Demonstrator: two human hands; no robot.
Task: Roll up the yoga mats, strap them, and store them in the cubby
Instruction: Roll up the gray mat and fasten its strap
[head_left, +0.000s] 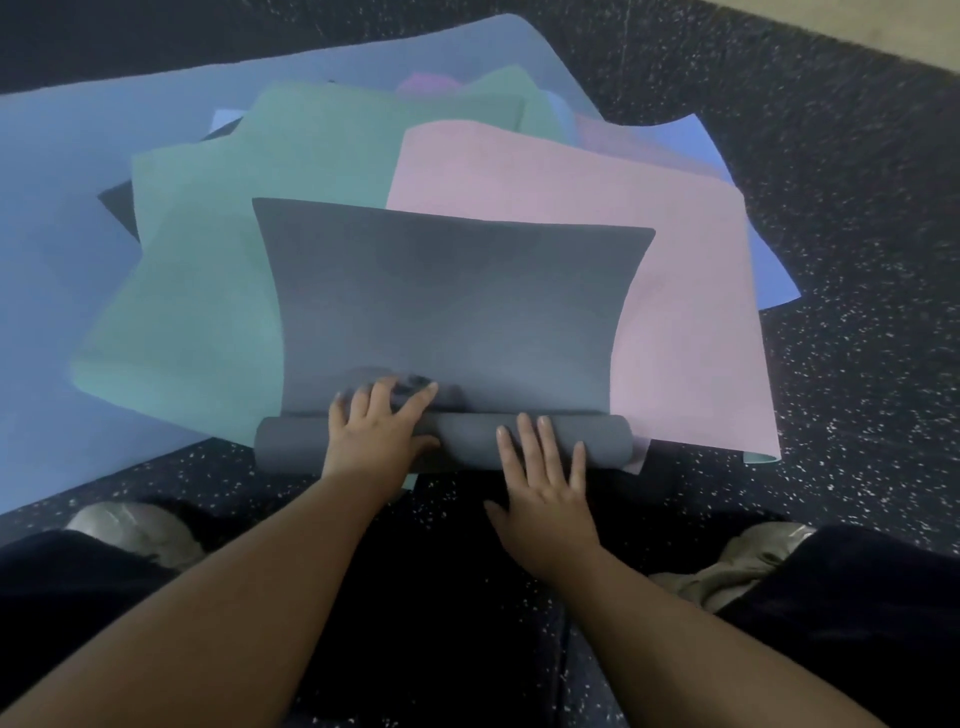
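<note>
yoga mats (447, 312) on speckled floor (857, 364)

Grey mat (447, 312) half-rolled atop pink (675, 312), teal (197, 270) mats

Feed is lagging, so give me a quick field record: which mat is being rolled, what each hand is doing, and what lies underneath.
mat in work: grey mat, near end rolled, the rest flat
left hand: open, pressing on the roll
right hand: open, fingers flat on the roll
underneath: pink mat, green mat, blue mat
floor: dark speckled floor
strap: none visible
</note>
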